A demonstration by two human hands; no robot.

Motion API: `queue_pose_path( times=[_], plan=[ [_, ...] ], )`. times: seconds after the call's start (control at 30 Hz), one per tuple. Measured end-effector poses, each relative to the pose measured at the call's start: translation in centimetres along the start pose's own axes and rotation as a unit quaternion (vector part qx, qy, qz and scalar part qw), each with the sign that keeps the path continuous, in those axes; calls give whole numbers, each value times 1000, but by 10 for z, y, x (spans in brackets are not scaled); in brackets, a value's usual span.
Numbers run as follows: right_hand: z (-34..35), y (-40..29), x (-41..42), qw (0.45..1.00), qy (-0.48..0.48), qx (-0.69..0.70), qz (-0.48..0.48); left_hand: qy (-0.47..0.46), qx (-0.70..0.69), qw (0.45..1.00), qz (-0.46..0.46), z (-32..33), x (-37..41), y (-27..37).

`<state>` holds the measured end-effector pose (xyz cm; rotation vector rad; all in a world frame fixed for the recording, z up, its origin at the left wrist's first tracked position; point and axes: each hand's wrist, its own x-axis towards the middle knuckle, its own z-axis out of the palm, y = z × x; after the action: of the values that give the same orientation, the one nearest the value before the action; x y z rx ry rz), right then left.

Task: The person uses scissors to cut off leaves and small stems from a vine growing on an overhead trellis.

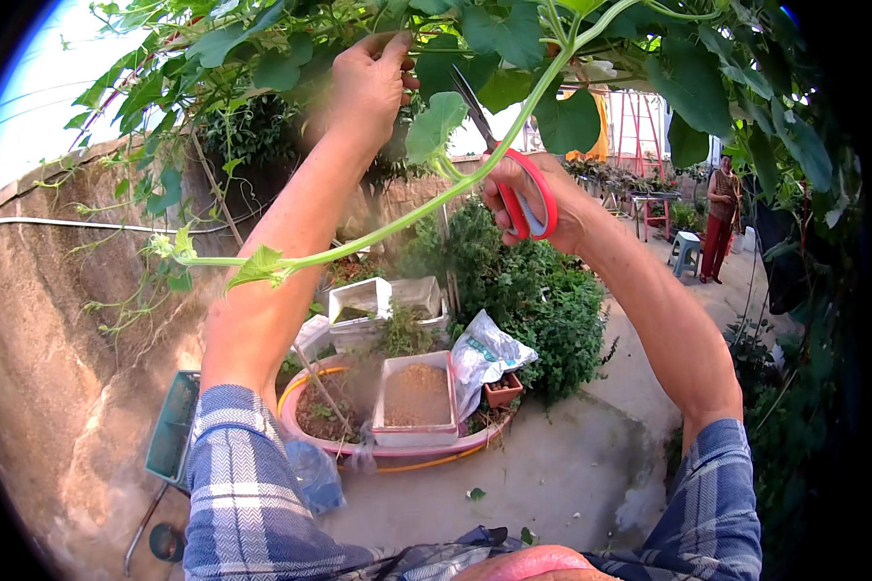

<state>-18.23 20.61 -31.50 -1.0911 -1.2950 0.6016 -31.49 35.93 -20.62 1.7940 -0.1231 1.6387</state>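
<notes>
My right hand (552,196) holds scissors (527,192) with red handles, its fingers in the loops. The dark blades point up and left towards the leaves, slightly apart at the tips. My left hand (370,87) is raised into the foliage of a climbing gourd-like vine (509,33), fingers curled and thumb up; whether a stem is pinched there is hidden. A thick pale-green vine stem (400,229) slants across in front of both arms, from upper right to a curling young tip at left. It passes in front of the scissors, with a small leaf (436,125) beside the blades.
Below stand a pink oval tub (407,447) of soil, a white foam box (418,430), a silvery plastic bag (483,356) and bushy green plants (545,319). A wall (65,327) rises at left. A person (721,218) stands far right near a stool (686,253).
</notes>
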Motion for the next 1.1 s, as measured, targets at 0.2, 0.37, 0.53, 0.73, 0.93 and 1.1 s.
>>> queue_pose_path(
  times=[0.2,0.37,0.53,0.73,0.93,1.1],
  plan=[
    [-5,0,2,1000,14,-18,9,47,-11,999,8,5,-31,-27],
    [1,-3,16,997,24,-74,-20,40,46,996,71,-5,-49,-47],
    [4,-20,39,976,70,-206,-17,29,56,994,87,-4,-59,-49],
    [8,-23,45,980,32,-174,-91,3,19,999,48,4,-81,-50],
    [17,-18,27,958,73,-266,-77,51,-66,996,-41,5,-92,-66],
    [6,19,6,982,76,-173,-11,60,-163,980,-95,5,-93,-58]
  ],
)
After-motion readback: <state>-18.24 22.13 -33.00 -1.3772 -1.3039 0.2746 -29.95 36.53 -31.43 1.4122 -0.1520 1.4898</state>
